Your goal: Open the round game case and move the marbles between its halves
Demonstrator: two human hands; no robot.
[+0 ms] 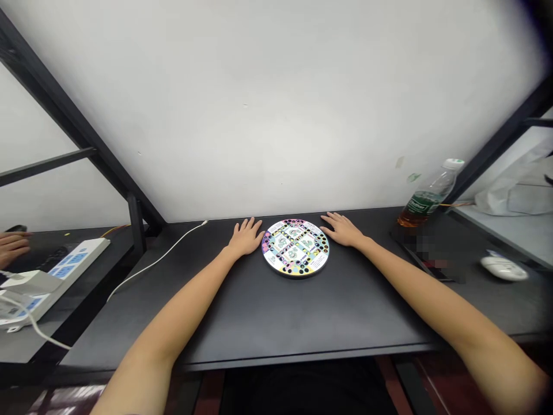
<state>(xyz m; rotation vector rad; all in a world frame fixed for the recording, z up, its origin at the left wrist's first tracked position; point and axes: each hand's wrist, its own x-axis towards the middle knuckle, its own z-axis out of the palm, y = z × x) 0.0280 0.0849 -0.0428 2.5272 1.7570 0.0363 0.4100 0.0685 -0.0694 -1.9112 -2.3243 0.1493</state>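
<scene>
A round, colourful game board [295,246] with many small dark holes lies flat on the black table [276,311], near the wall. My left hand [245,236] rests palm down on the table just left of the board, fingers stretched out. My right hand [344,229] lies flat just right of the board, fingers spread, its fingertips near the board's far right rim. Neither hand holds anything.
A white cable [155,262] runs across the table's left part. A white power strip [52,276] sits on the left bench, where another person's hand [12,246] shows. A plastic bottle [427,196] with amber liquid stands at right, a white mouse [503,268] beyond it.
</scene>
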